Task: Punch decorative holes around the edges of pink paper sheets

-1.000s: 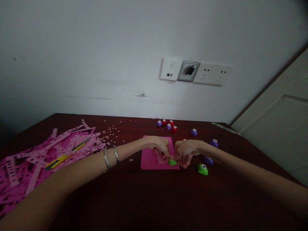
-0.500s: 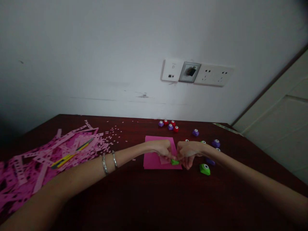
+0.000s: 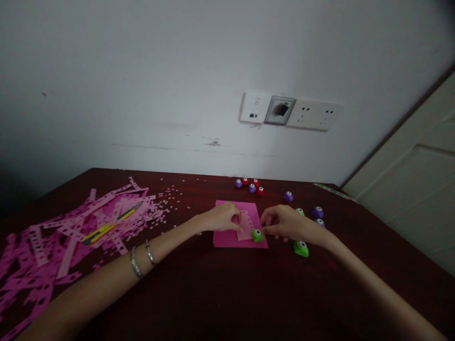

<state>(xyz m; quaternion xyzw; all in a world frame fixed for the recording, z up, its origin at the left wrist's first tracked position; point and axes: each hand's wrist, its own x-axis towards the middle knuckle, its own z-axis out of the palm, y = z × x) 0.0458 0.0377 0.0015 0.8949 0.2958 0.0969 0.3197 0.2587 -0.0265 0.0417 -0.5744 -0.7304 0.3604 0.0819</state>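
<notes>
A magenta sheet [image 3: 223,239], apparently a stack, lies on the dark table. On it rests a smaller light pink paper [image 3: 243,231] with a row of punched holes near its right side. A green craft punch [image 3: 257,235] with a white round button sits at that paper's lower right corner. My left hand [image 3: 223,217] has its thumb and curled fingers at the paper's left edge, seemingly pinching it. Just right of the green punch, my right hand [image 3: 284,222] has bent fingers apart, thumb close to the punch, holding nothing visible.
Another green punch [image 3: 301,248] sits below my right hand. Purple punches [image 3: 317,212] stand farther right, with several red and purple ones [image 3: 252,188] at the back. Punched pink paper strips [image 3: 67,251] and a yellow cutter [image 3: 97,234] cover the left, beside scattered paper bits [image 3: 167,201].
Both fists at the green punch have loosened and moved apart. My left hand has shifted left to the paper's edge; my right fingers have lifted off, and the punch and hole row now show.
</notes>
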